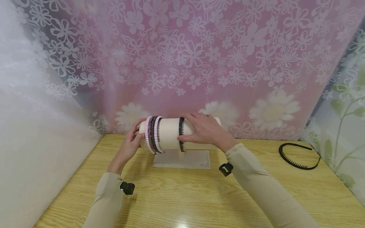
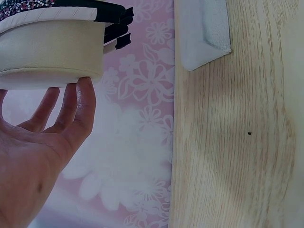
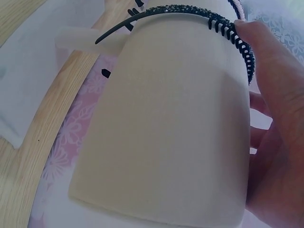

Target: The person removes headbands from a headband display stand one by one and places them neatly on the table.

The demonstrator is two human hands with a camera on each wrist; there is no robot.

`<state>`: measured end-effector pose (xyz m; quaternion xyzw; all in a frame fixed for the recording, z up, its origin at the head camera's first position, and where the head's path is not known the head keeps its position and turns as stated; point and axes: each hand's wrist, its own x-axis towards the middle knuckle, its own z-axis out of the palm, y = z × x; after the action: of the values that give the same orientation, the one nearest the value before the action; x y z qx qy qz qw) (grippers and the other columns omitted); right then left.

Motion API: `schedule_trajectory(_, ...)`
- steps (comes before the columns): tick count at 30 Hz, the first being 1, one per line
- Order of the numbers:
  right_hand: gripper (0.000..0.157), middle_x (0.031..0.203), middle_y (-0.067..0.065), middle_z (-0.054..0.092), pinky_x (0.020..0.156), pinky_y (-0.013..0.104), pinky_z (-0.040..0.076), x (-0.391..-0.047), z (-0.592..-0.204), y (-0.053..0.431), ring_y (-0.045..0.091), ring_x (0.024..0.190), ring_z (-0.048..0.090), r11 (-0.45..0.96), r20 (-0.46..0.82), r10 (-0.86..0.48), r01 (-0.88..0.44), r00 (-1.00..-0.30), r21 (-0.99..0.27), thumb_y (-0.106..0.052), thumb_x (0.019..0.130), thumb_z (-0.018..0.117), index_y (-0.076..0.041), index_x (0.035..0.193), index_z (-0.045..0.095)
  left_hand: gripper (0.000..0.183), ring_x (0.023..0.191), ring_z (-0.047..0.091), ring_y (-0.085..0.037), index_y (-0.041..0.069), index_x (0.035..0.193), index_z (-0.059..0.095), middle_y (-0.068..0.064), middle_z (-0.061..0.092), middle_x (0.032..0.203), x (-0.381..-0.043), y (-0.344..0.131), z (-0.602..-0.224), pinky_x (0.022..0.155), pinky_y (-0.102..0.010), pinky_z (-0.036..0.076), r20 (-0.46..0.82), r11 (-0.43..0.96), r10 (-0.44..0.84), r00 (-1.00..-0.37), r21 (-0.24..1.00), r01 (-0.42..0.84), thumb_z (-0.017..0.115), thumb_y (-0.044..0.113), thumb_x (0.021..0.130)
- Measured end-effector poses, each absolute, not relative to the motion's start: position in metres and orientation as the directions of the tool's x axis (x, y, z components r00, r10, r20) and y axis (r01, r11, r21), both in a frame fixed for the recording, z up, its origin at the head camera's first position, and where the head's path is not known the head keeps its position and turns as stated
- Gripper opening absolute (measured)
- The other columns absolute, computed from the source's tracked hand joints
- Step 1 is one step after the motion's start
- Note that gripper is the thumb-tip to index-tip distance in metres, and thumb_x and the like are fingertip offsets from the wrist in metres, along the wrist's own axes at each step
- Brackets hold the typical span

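Note:
A cream padded headband stand (image 1: 169, 133) lies crosswise on its post above a pale base (image 1: 196, 160). My left hand (image 1: 129, 145) grips its left end, the thumb in front and the other fingers behind. Beside that hand sit several headbands (image 1: 153, 134), pink and dark glittery ones, close together around the cylinder. Farther right, my right hand (image 1: 205, 128) holds a black glittery headband (image 1: 181, 134) with comb teeth, which arches over the cylinder. In the right wrist view the thumb (image 3: 266, 61) lies against this headband's toothed edge; the other fingers are partly hidden behind the cylinder.
On the right of the wooden table (image 1: 171, 196) lies a plain black toothed headband (image 1: 296, 164). A pink flowered curtain (image 1: 194, 57) hangs behind the table, with pale sheets at both sides.

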<state>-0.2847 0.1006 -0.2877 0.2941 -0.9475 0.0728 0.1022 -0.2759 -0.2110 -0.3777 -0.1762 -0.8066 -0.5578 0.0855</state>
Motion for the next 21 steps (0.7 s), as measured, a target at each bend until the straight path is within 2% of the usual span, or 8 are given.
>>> schedule_trajectory(6, 0.089, 0.149, 0.008, 0.056, 0.104, 0.061, 0.047, -0.285, -0.288, 0.105, 0.035, 0.126, 0.061, 0.818, 0.237, -0.544, -0.571, -0.805, -0.063, -0.075, 0.083, 0.064, -0.027, 0.154, 0.042, 0.054, 0.108, 0.060, -0.027, 0.034, 0.160, 0.031, -0.019, 0.043, 0.153, -0.276, -0.212, -0.378, 0.075, -0.048, 0.057, 0.336, 0.313, 0.188, -0.923, 0.870, 0.381, 0.041, 0.019, 0.109)
schedule_trajectory(13, 0.087, 0.146, 0.006, 0.058, 0.101, 0.060, 0.049, -0.286, -0.289, 0.109, 0.034, 0.120, 0.064, 0.816, 0.246, -0.545, -0.575, -0.802, -0.066, -0.075, 0.083, 0.064, -0.027, 0.153, 0.043, 0.055, 0.107, 0.060, -0.027, 0.031, 0.160, 0.031, -0.019, 0.043, 0.153, -0.277, -0.211, -0.377, 0.074, -0.051, 0.057, 0.338, 0.312, 0.182, -0.923, 0.870, 0.381, 0.041, 0.016, 0.108)
schedule_trajectory(21, 0.089, 0.149, 0.008, 0.056, 0.104, 0.062, 0.046, -0.284, -0.290, 0.115, 0.036, 0.125, 0.062, 0.811, 0.255, -0.544, -0.579, -0.799, -0.086, -0.074, 0.083, 0.065, -0.025, 0.154, 0.043, 0.057, 0.108, 0.061, -0.028, 0.034, 0.158, 0.034, -0.021, 0.043, 0.152, -0.278, -0.210, -0.378, 0.073, -0.040, 0.058, 0.324, 0.282, 0.176, -0.929, 0.888, 0.363, 0.043, 0.014, 0.106)
